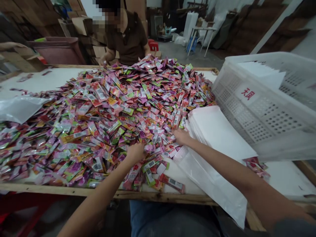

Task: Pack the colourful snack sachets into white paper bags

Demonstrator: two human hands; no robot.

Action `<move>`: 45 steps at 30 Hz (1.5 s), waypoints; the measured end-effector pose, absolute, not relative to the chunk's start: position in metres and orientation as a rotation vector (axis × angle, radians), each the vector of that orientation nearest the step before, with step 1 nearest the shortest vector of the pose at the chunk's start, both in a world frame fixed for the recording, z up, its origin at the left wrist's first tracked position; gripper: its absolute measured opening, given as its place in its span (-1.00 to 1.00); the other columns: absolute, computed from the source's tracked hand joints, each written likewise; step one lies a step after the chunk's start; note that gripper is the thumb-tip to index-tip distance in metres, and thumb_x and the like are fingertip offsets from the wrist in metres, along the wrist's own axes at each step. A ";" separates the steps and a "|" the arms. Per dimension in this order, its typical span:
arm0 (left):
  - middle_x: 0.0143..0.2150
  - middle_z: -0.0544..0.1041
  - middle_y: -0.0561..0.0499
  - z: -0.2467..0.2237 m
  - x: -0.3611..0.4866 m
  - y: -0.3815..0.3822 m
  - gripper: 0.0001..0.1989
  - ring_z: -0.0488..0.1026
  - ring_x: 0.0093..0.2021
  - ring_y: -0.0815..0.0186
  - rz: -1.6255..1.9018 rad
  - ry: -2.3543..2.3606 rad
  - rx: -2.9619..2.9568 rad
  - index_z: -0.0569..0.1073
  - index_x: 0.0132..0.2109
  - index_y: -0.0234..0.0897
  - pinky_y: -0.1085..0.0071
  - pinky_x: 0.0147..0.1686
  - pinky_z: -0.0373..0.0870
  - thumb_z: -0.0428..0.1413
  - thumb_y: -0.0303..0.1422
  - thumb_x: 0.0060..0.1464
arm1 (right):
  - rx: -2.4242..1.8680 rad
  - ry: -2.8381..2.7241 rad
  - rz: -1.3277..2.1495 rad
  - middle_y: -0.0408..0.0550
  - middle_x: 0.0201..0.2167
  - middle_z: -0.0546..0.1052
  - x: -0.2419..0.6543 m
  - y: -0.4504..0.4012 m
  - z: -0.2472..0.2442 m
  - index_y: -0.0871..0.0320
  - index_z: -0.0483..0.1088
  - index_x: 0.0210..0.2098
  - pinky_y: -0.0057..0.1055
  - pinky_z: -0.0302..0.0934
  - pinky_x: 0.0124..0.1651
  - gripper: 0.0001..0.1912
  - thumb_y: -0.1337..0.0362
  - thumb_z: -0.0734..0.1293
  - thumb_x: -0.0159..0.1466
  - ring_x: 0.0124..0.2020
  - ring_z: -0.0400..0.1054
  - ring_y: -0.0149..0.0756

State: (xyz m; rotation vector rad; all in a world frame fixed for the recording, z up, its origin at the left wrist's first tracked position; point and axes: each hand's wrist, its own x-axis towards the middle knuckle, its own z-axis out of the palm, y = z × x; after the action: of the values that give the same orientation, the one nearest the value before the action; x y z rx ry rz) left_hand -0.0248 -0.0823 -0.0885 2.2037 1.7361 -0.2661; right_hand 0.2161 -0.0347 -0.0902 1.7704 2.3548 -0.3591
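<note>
A large heap of small colourful packets (118, 108), pink, purple, green and yellow, covers much of the white table. My left hand (135, 152) is in the near part of the heap, its fingers mostly hidden among packets. To its right, my right hand (181, 136) touches packets at the heap's right edge, fingertips hidden too. Whether either hand grips a packet is not visible. White bags (219, 131) lie stacked right of my right hand. Under my right forearm a clear plastic bag (212, 184) hangs over the table's front edge.
A white perforated crate (261, 108) stands on the right. Another clear bag (22, 107) lies at the left. Across the table (172, 196) a person in a brown shirt (130, 42) reaches toward the heap. Cartons (82, 26) are stacked behind.
</note>
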 end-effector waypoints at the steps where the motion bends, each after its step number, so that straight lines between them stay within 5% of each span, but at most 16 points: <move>1: -0.28 0.53 -0.22 -0.092 -0.024 -0.082 -0.67 0.47 -0.23 0.02 -0.273 1.741 2.198 0.42 -0.15 -0.32 0.28 -0.31 0.36 0.12 -0.28 -0.11 | 1.797 2.332 -0.355 0.15 -0.21 0.50 0.215 -0.035 -0.093 0.22 0.37 -0.18 -0.41 0.21 -0.36 -0.60 0.48 0.34 -0.06 -0.22 0.40 -0.06; 5: -0.26 0.52 -0.13 -0.091 -0.037 -0.080 -0.71 0.46 -0.22 0.13 -0.119 1.722 2.185 0.41 -0.14 -0.25 0.35 -0.29 0.34 0.07 -0.28 -0.05 | 1.889 2.319 -0.352 0.08 -0.24 0.51 0.227 -0.034 -0.090 0.18 0.37 -0.18 -0.44 0.20 -0.31 -0.68 0.39 0.32 0.02 -0.20 0.39 -0.14; 8: -0.31 0.48 -0.06 -0.081 -0.056 -0.077 -0.79 0.42 -0.25 0.22 0.269 1.503 2.201 0.42 -0.30 -0.28 0.41 -0.26 0.32 0.04 -0.23 -0.02 | 1.939 2.481 -0.344 0.03 -0.26 0.51 0.242 -0.031 -0.078 0.19 0.40 -0.24 -0.41 0.20 -0.19 -0.75 0.34 0.30 0.05 -0.18 0.37 -0.16; 13: -0.41 0.44 0.05 -0.069 -0.058 -0.081 -0.75 0.36 -0.41 0.35 0.590 1.300 2.084 0.34 -0.32 -0.28 0.48 -0.38 0.31 -0.01 -0.16 0.01 | 2.035 2.768 -0.527 -0.05 -0.29 0.52 0.240 -0.031 -0.066 0.18 0.37 -0.13 -0.38 0.20 -0.17 -0.65 0.36 0.31 0.05 -0.24 0.38 -0.21; 19: -0.25 0.50 -0.13 -0.085 -0.011 -0.095 -0.56 0.46 -0.23 0.09 0.046 1.615 2.186 0.38 -0.14 -0.28 0.31 -0.27 0.36 0.18 -0.14 -0.17 | 2.175 2.337 -0.642 0.09 -0.26 0.50 0.194 -0.037 -0.082 0.26 0.39 -0.25 -0.37 0.23 -0.21 -0.56 0.10 0.42 -0.04 -0.21 0.38 -0.13; 23: -0.14 0.49 -0.22 -0.096 0.001 -0.095 -0.58 0.45 -0.13 0.02 -0.213 1.660 2.198 0.39 -0.08 -0.26 0.26 -0.21 0.36 0.13 -0.15 -0.09 | 2.126 2.194 -0.707 0.18 -0.16 0.46 0.179 -0.038 -0.103 0.27 0.37 -0.21 -0.34 0.23 -0.22 -0.43 0.09 0.48 -0.15 -0.12 0.34 -0.05; 31: -0.10 0.46 -0.11 -0.093 -0.028 -0.098 -0.68 0.39 -0.07 0.16 0.323 1.327 2.149 0.40 -0.14 -0.26 0.35 -0.10 0.32 0.14 -0.30 -0.11 | 2.369 2.177 -0.856 -0.01 -0.38 0.50 0.202 -0.039 -0.100 0.24 0.38 -0.30 -0.44 0.23 -0.40 -0.67 0.09 0.29 0.09 -0.38 0.40 -0.24; 35: -0.25 0.48 -0.01 -0.087 -0.029 -0.112 -0.76 0.42 -0.22 0.24 0.401 1.238 2.091 0.38 -0.25 -0.23 0.38 -0.19 0.34 0.09 -0.48 -0.17 | 2.535 2.350 -1.036 -0.05 -0.41 0.49 0.218 -0.045 -0.094 0.22 0.37 -0.35 -0.38 0.26 -0.32 -0.75 0.20 0.32 0.02 -0.38 0.38 -0.24; 38: -0.39 0.46 0.05 -0.085 -0.024 -0.113 -0.87 0.40 -0.37 0.33 0.646 1.399 1.905 0.35 -0.32 -0.25 0.43 -0.32 0.36 0.09 -0.37 -0.11 | 2.481 2.533 -0.932 -0.03 -0.30 0.49 0.230 -0.040 -0.084 0.19 0.34 -0.26 -0.31 0.24 -0.18 -0.68 0.28 0.34 -0.04 -0.26 0.36 -0.20; 41: -0.42 0.45 0.04 -0.078 -0.022 -0.092 -0.77 0.39 -0.39 0.34 1.013 1.695 1.674 0.32 -0.37 -0.27 0.46 -0.36 0.36 0.09 -0.18 -0.06 | 2.638 2.512 -0.801 -0.04 -0.29 0.48 0.235 -0.019 -0.067 0.17 0.32 -0.23 -0.28 0.24 -0.19 -0.64 0.21 0.36 -0.04 -0.27 0.35 -0.19; 45: -0.39 0.49 -0.06 -0.063 -0.014 -0.039 -0.68 0.45 -0.31 0.21 0.870 2.127 1.669 0.35 -0.39 -0.28 0.37 -0.31 0.36 0.01 -0.08 -0.01 | 2.669 2.519 -0.476 -0.04 -0.36 0.47 0.220 0.020 -0.055 0.17 0.35 -0.33 -0.28 0.23 -0.21 -0.77 0.23 0.32 0.02 -0.29 0.34 -0.16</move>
State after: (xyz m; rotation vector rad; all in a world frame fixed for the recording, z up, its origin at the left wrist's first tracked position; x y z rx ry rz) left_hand -0.0137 -0.0386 -0.0628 1.6693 2.1272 0.8698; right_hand 0.2199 0.0200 -0.0549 2.6694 2.5193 -0.4757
